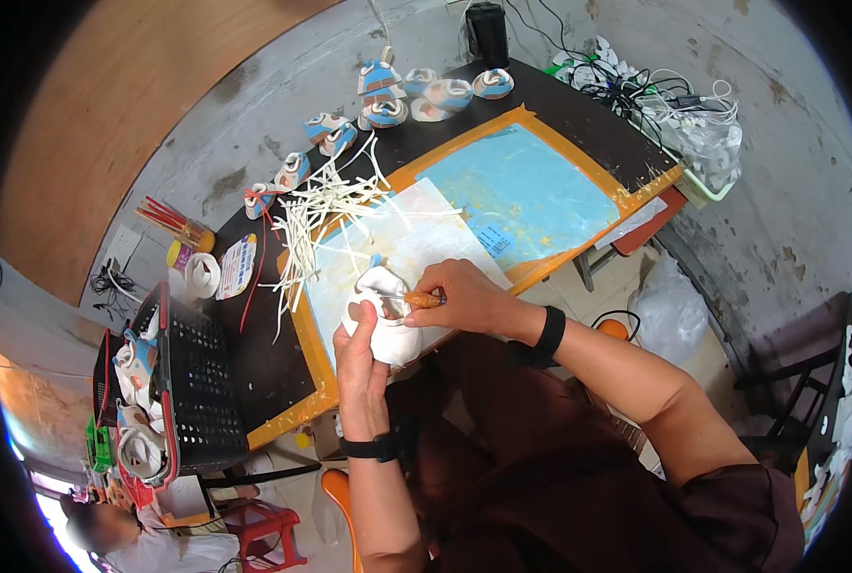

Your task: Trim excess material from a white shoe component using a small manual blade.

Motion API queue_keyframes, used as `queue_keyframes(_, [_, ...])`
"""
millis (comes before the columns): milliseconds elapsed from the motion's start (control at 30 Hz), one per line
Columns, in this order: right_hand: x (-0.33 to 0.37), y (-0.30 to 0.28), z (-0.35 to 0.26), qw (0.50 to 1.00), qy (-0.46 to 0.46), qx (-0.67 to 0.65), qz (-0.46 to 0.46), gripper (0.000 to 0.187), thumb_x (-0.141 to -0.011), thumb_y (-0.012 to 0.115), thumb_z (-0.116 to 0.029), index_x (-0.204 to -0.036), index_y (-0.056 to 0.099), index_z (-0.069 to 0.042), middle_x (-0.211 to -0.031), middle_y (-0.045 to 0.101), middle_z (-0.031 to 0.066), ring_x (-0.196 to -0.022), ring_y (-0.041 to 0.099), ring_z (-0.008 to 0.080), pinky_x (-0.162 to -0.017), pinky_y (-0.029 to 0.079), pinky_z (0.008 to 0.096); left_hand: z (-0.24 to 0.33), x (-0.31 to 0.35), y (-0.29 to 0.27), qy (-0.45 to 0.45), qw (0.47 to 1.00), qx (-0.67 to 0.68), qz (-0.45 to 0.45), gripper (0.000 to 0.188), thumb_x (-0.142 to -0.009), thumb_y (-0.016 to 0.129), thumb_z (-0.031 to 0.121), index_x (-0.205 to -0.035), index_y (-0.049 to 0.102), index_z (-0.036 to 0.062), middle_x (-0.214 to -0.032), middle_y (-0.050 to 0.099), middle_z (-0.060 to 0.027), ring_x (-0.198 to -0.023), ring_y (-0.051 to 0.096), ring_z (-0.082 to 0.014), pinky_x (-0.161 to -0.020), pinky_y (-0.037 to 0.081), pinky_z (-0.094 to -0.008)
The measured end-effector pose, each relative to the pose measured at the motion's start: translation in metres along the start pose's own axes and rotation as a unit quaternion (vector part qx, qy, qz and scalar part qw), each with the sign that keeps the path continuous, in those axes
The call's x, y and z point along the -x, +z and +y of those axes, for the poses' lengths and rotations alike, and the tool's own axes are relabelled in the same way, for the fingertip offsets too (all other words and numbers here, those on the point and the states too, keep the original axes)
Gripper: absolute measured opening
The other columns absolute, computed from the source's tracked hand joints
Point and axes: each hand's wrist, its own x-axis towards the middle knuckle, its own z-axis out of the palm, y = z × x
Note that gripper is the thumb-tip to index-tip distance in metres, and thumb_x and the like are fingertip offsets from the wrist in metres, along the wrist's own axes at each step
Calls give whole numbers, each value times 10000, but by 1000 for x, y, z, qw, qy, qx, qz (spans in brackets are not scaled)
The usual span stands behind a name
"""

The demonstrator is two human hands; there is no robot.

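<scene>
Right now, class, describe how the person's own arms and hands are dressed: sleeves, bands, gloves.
Both hands are bare, no gloves. The left hand has a black band on its wrist, like a watch strap. The right hand has a wider black wristband. Both forearms are uncovered; a dark maroon short sleeve shows on the right upper arm. No rings can be made out.

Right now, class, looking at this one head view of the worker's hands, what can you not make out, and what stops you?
- Tip of the orange-handled tool: hidden in the white shoe piece.
- Left hand fingertips: wrapped behind that piece.
- Contents of the black basket: partly hidden by its wall, bent near the rim.
- Person at lower left: blurred, cut by the edge.
- Small shoes at the table's far edge: too small for detail.
</scene>
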Motion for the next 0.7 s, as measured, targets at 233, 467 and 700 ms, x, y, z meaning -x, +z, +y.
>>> queue_keyframes(233, [-4, -3, 7, 997, 33, -52, -50, 310, -661, 736, -271, -726, 691, 29, -593, 609, 130, -536, 553, 192, -555, 440, 305, -1, 0, 8, 31, 999, -14, 6, 272, -904, 645, 183, -1093, 570, 3, -887, 627, -56, -793, 608, -138, -711, 508, -285])
queue_keyframes(467, [1, -14, 4, 936, 193, -270, -119, 189, -726, 689, -159, -643, 671, 9, -531, 554, 17, -500, 475, 66, -465, 322, 229, -8, -2, 14, 74, 993, -78, 52, 231, -900, 652, 174, -1027, 598, -11, -841, 633, -60, -730, 600, -134, -668, 497, -270])
queue_keyframes(700, [11, -2, 3, 967, 128, -216, -32, 250, -789, 691, -205, -653, 637, -3, -518, 515, -10, -464, 442, 43, -430, 316, 212, -12, 1, 22, 131, 983, -95, 85, 239, -906, 637, 145, -1057, 599, -36, -903, 647, -65, -765, 605, -127, -672, 495, -262])
